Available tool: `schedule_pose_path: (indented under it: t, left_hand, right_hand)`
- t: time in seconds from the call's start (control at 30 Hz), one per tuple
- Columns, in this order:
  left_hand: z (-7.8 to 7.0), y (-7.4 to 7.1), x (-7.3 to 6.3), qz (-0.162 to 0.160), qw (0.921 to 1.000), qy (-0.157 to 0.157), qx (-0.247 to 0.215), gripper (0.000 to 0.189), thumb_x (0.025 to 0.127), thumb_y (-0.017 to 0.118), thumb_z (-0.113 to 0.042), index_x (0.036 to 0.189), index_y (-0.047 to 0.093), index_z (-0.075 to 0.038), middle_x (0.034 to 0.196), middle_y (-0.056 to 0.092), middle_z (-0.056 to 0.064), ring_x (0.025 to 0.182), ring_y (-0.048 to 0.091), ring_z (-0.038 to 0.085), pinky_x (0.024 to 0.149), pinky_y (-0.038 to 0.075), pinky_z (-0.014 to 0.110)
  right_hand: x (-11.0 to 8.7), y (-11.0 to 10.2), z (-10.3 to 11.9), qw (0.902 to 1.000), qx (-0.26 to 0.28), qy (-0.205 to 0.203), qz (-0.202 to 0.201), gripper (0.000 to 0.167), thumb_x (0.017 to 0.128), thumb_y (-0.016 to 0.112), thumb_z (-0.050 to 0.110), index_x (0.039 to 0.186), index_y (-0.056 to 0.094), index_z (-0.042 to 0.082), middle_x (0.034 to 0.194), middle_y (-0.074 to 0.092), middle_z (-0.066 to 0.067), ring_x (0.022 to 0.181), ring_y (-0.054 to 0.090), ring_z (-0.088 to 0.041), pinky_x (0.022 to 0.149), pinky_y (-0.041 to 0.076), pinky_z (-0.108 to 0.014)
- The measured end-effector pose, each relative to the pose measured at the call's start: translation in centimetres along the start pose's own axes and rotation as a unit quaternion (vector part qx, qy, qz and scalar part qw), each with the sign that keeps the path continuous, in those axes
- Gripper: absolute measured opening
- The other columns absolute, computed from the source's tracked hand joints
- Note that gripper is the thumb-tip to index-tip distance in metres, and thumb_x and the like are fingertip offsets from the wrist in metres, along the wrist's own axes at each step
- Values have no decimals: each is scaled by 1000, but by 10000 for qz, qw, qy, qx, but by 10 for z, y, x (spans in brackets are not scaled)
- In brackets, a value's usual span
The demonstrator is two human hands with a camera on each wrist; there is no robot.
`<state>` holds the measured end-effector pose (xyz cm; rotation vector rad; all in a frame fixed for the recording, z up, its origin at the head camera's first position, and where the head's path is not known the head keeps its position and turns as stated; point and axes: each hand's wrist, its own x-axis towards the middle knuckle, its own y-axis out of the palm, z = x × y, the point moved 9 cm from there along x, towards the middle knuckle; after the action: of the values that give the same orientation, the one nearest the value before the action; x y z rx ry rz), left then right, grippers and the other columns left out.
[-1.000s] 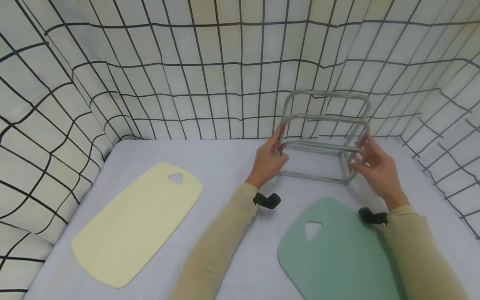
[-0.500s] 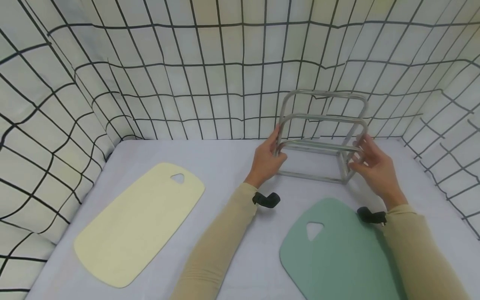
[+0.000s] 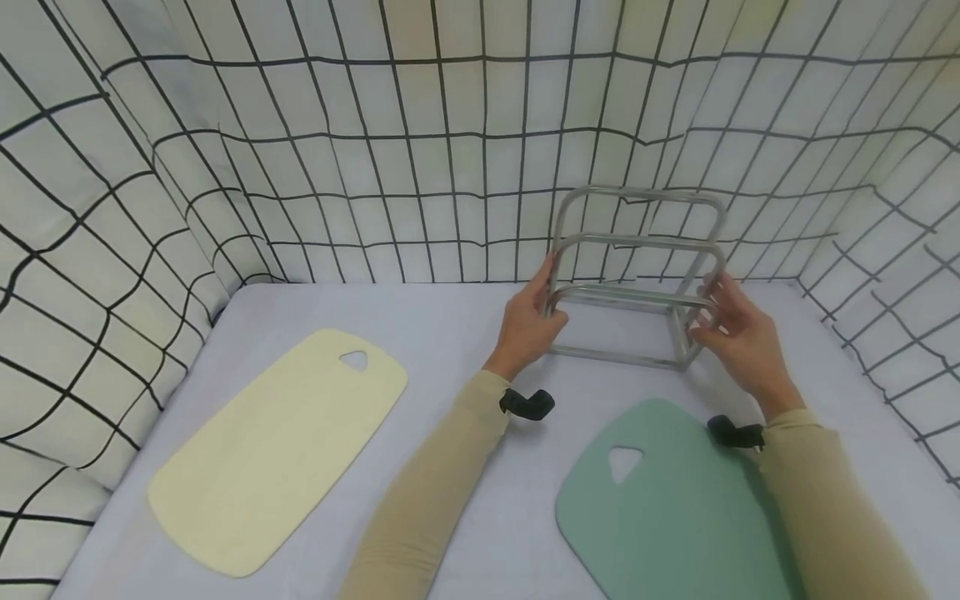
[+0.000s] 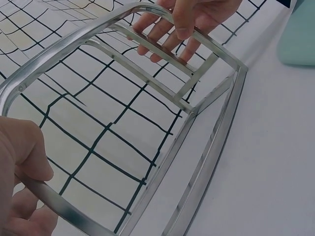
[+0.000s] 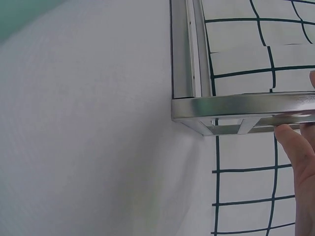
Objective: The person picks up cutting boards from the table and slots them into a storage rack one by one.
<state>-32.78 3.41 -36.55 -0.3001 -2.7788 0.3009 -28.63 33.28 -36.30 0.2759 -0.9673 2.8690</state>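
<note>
In the head view, a silver metal rack with several upright hoops stands on the white table near the back right. My left hand grips its left side, the thumb in front of the nearest hoop and fingers behind. At the opposite end my right hand holds the hoop's right side between thumb and fingers. The left wrist view shows the left thumb on the metal bar, with the right hand across the rack. In the right wrist view, fingers touch the bar from one side; the rest of that hand is cut off.
A cream cutting board with a handle hole lies flat at left. Nearer, a green cutting board lies partly beneath the right forearm. Grid-patterned walls enclose the white tabletop at the back and sides.
Both hands have shifted slightly to the left, and the rack has moved with them. The grips look the same, and the two cutting boards have stayed in place.
</note>
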Motion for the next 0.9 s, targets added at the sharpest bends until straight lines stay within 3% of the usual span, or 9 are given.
schedule_pose_path:
  t: [0.2,0.43,0.7,0.9]
  left_hand:
    - [0,-4,-3,36,9999,-94,112,88,89,58,2,165,24,-25,170,34,4,151,45,27,122,40,34]
    - [1,-13,-6,-13,9992,-170,375,88,89,58,0,165,23,-28,170,33,3,152,44,26,122,41,37]
    - [3,-21,-9,-18,9994,-191,305,88,89,57,1,165,22,-28,170,33,2,152,44,26,122,40,37]
    - [4,-25,-10,-46,9993,-194,302,88,90,57,0,165,23,-29,169,37,5,151,45,26,122,41,38]
  right_hand:
    - [-1,4,-2,10000,-17,21,35,99,93,69,2,159,15,51,167,38,-9,146,49,-39,101,51,-17]
    - [2,11,6,9998,123,-113,115,99,92,70,-1,160,18,50,167,40,-8,145,50,-38,91,46,-3]
    - [4,19,12,9993,221,-175,261,98,93,69,-1,162,18,46,168,36,-8,148,46,-40,93,45,-2]
    - [5,22,15,9992,178,-166,312,96,94,69,3,164,15,41,169,34,-2,151,43,-36,104,46,-14]
